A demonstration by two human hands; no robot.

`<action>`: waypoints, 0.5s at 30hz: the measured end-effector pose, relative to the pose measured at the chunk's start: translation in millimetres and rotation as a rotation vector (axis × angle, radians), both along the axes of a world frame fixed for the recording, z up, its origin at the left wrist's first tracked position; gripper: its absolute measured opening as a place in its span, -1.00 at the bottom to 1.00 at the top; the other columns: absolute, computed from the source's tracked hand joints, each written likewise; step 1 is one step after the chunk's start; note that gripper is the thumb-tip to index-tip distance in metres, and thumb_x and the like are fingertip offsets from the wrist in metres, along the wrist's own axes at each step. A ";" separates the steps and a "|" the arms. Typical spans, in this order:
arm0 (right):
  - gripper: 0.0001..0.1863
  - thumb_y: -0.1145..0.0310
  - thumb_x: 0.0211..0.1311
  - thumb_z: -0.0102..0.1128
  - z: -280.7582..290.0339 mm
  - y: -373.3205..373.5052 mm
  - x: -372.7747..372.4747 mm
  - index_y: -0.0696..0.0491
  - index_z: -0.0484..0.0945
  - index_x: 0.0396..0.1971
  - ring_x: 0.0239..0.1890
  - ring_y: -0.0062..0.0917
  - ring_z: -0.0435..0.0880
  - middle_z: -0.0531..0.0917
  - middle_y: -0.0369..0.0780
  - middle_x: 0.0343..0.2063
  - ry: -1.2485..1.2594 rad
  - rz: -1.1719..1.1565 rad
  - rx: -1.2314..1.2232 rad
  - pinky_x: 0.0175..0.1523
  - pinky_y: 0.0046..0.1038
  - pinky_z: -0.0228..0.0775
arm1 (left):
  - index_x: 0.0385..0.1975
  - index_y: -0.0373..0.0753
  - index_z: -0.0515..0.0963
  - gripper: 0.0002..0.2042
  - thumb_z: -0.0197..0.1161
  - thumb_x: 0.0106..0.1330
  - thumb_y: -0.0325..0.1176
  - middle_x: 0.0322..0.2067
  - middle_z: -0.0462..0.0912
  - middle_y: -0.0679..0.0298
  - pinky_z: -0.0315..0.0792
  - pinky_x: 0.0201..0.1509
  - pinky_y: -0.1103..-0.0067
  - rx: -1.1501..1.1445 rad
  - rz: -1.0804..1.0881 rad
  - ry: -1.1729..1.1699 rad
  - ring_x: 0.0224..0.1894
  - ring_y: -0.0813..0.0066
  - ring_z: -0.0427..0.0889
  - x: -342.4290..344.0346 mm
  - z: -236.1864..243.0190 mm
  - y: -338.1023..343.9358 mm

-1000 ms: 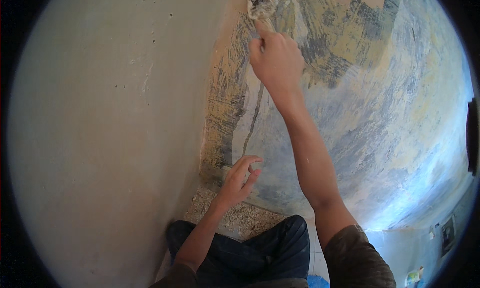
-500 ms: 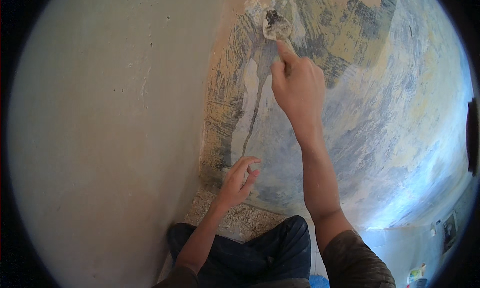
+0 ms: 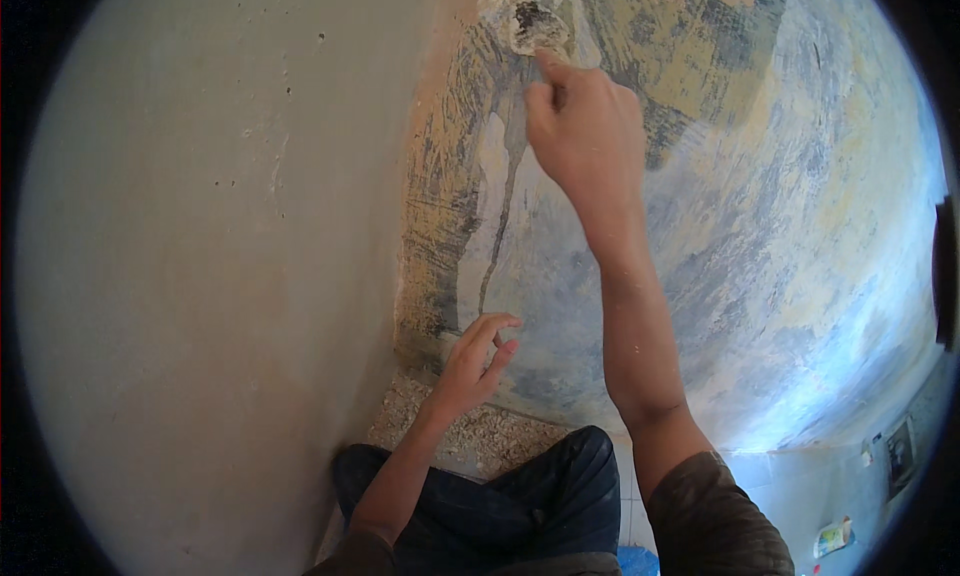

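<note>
My right hand [image 3: 585, 136] grips a scraper [image 3: 538, 31], its index finger stretched along it; the blade, smeared with pale and dark filler, is against the patchy wall [image 3: 720, 256] near the top of the view. Below the blade a dark crack-like line [image 3: 505, 216] runs down through a pale strip. My left hand [image 3: 475, 366] is raised lower down beside the wall, fingers apart and loosely curved, holding nothing.
A plain beige wall [image 3: 200, 276] fills the left side, meeting the patchy one at a corner. Plaster debris [image 3: 520, 441] lies below, by my bent legs [image 3: 540, 496]. Floor tiles, a blue item [image 3: 637, 561] and a small package [image 3: 833, 536] show at lower right.
My right hand with the scraper first moved down and right, then back up and slightly left. My left hand has barely moved.
</note>
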State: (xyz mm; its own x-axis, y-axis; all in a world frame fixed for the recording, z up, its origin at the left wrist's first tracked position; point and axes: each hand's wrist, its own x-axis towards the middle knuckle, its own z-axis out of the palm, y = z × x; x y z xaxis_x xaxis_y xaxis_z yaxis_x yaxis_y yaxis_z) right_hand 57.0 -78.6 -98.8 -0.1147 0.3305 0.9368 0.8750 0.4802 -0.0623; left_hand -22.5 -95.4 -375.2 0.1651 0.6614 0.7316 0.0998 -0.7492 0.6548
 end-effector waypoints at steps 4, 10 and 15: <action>-0.60 0.32 0.16 0.06 0.8 4.4 6.2 0.07 0.70 -0.04 -0.48 -0.07 0.67 0.61 0.01 -0.61 0.010 -0.012 0.055 -0.28 -0.16 0.52 | 0.08 -0.27 0.51 -0.74 0.12 0.49 -0.31 -0.02 0.58 0.14 0.45 -0.12 0.48 0.040 -0.001 -0.019 -0.24 0.37 0.55 1.9 -1.9 2.8; -0.62 0.30 0.17 0.07 -5.7 -3.4 10.9 0.05 0.72 -0.07 -0.38 -0.03 0.70 0.69 0.03 -0.51 0.018 0.023 -0.004 -0.21 -0.09 0.57 | 0.07 -0.22 0.53 -0.74 0.09 0.51 -0.29 -0.02 0.59 0.19 0.43 -0.20 0.51 0.043 0.001 -0.004 -0.23 0.41 0.54 4.4 -1.5 -2.0; -0.62 0.31 0.17 0.07 7.5 6.1 10.8 0.06 0.72 -0.07 -0.39 -0.02 0.69 0.69 0.03 -0.51 0.031 0.019 0.037 -0.22 -0.08 0.55 | 0.07 -0.22 0.53 -0.75 0.08 0.51 -0.30 -0.01 0.59 0.21 0.44 -0.19 0.51 0.074 -0.019 -0.016 -0.23 0.41 0.54 8.6 0.6 1.7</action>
